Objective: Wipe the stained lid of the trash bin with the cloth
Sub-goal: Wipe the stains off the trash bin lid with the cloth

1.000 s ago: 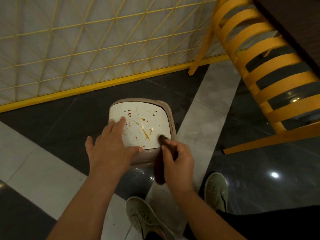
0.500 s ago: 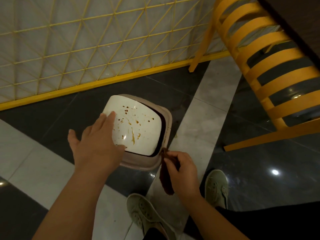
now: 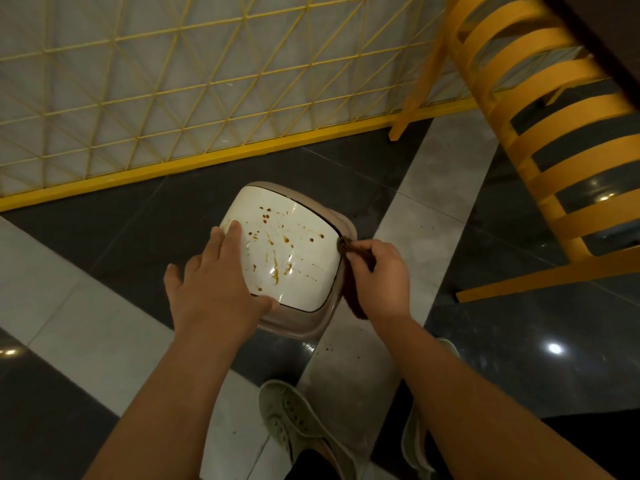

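Looking down through the head cam, closest to me are my two pale canvas shoes, the left shoe (image 3: 298,417) fully visible and the right shoe (image 3: 415,441) mostly hidden behind my forearm. Both sit on a floor of dark glossy tiles (image 3: 519,341) crossed by light grey strips.

Just past the shoes is the trash bin (image 3: 298,329), a beige tub seen from above, standing on the floor where a dark tile meets a light strip. Its lid (image 3: 298,244) is white and shiny, spattered with brown drips and dots across the middle, and it sits a bit skewed in the bin's rim.

My left hand (image 3: 218,282) lies flat on the left part of the lid, fingers straight and loosely spread, thumb stretched out along the lid's near edge. So it's pressing, not gripping.

My right hand (image 3: 379,282) is at the bin's right edge, fingers curled around a dark brown cloth (image 3: 349,247). One bunched end of the cloth pokes out past my fingertips and touches the right corner of the lid; the other end hangs below my palm, against the side of the bin.

Farther out to the right there's a yellow slatted chair (image 3: 540,133). At the back, a yellow wire lattice fence (image 3: 173,81) runs along a pale wall on a solid yellow base rail.
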### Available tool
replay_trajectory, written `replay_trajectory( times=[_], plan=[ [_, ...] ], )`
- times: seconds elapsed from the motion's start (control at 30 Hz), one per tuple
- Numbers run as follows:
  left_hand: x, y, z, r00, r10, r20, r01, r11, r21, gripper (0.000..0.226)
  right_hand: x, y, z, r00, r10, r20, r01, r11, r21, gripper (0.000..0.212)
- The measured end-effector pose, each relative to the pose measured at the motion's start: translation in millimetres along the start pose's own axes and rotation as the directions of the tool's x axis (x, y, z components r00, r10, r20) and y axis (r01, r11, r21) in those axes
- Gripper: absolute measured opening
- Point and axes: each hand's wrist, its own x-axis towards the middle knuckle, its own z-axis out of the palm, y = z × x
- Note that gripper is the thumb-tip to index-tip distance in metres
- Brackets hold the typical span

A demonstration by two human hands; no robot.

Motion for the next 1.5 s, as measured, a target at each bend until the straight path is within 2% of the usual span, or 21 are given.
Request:
replay_trajectory(
  times=[0.07, 0.2, 0.27, 0.33, 0.47, 0.53, 0.6, 0.7, 0.83, 1.0, 1.2, 1.3, 1.37, 1.5],
  plan=[
    [0.4, 0.7, -0.5, 1.000, -0.007, 0.003, 0.007, 1.000, 0.007, 0.118, -14.6, 2.3, 4.4, 1.000, 0.001, -0.007, -0.001, 1.000, 0.026, 0.016],
    [1.9, 1.1, -1.6, 1.000, -0.012, 0.013, 0.012, 1.000, 0.008, 0.118, -72.2, 22.2, 9.6, 0.986, -0.026, 0.167, 0.021, 0.999, 0.032, 0.017],
    [1.8, 1.1, -1.8, 1.000, -0.010, 0.014, 0.010, 1.000, 0.000, 0.118, -73.5, 27.1, 8.7, 0.976, -0.066, 0.207, 0.066, 0.998, 0.004, 0.019],
    [1.1, 0.7, -1.2, 1.000, -0.006, 0.014, 0.006, 1.000, -0.003, 0.118, -54.8, 23.5, 7.5, 0.981, -0.074, 0.181, 0.080, 0.997, -0.023, 0.021],
    [0.1, 1.4, -0.7, 1.000, -0.012, 0.016, 0.012, 1.000, -0.003, 0.117, -8.1, 2.6, 4.4, 0.993, 0.111, 0.030, -0.114, 0.988, 0.107, 0.014],
    [0.4, 2.5, -1.1, 1.000, -0.013, 0.012, 0.012, 1.000, 0.004, 0.117, -6.0, -2.9, 5.5, 0.991, 0.136, 0.003, -0.135, 0.980, 0.143, 0.009],
    [1.2, 3.5, -1.5, 1.000, -0.014, 0.006, 0.014, 1.000, 0.000, 0.117, -19.8, 0.4, 7.9, 0.997, 0.073, 0.018, -0.074, 0.994, 0.079, 0.012],
    [1.7, 3.6, -1.5, 1.000, -0.018, 0.010, 0.018, 1.000, -0.013, 0.117, -49.5, 16.1, 9.1, 0.992, -0.051, 0.112, 0.055, 0.998, -0.032, 0.022],
    [0.7, 2.0, -0.1, 1.000, -0.016, 0.011, 0.016, 1.000, -0.012, 0.117, -31.1, 21.5, -0.7, 0.971, -0.182, 0.153, 0.205, 0.966, -0.155, 0.022],
    [0.9, 1.2, -0.5, 1.000, -0.015, 0.003, 0.015, 1.000, 0.003, 0.117, -0.6, 10.5, 3.3, 0.993, -0.109, 0.034, 0.114, 0.974, -0.194, 0.023],
    [2.6, 4.0, -2.1, 0.999, -0.030, 0.021, 0.029, 0.999, 0.015, 0.119, -71.0, 26.7, 8.8, 0.965, -0.148, 0.218, 0.175, 0.978, -0.109, 0.018],
    [1.5, 5.1, -1.9, 1.000, -0.012, 0.020, 0.012, 1.000, -0.006, 0.119, -57.7, 29.9, -2.8, 0.932, -0.230, 0.279, 0.284, 0.944, -0.170, 0.020],
    [0.7, 4.8, -2.0, 1.000, -0.006, 0.023, 0.006, 1.000, -0.008, 0.118, -29.0, 25.7, -8.6, 0.932, -0.282, 0.226, 0.334, 0.912, -0.239, 0.020],
    [0.4, 5.2, -1.5, 1.000, -0.005, 0.010, 0.005, 1.000, 0.005, 0.117, 3.0, 14.3, -10.0, 0.972, -0.217, 0.091, 0.234, 0.930, -0.283, 0.024]
  ],
)
